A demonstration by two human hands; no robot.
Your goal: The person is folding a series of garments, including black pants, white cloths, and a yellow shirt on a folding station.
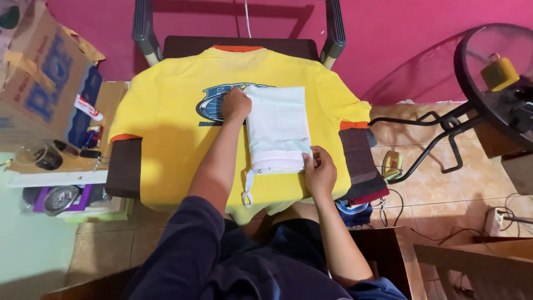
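A yellow T-shirt [172,133] with a blue round print and orange trim lies spread over a dark low table. On it rests a folded white cloth [277,125] with a pink band and a dangling string at its near end. My left hand [235,104] presses on the cloth's far left corner, fingers curled over the edge. My right hand [320,169] pinches the cloth's near right corner.
A cardboard box [41,78] and small items fill a shelf at the left. A dark folded cloth [361,164] sits at the table's right edge. A clothes iron [392,164] stands on the tiled floor beside a black fan [494,78]. Cables run across the floor at right.
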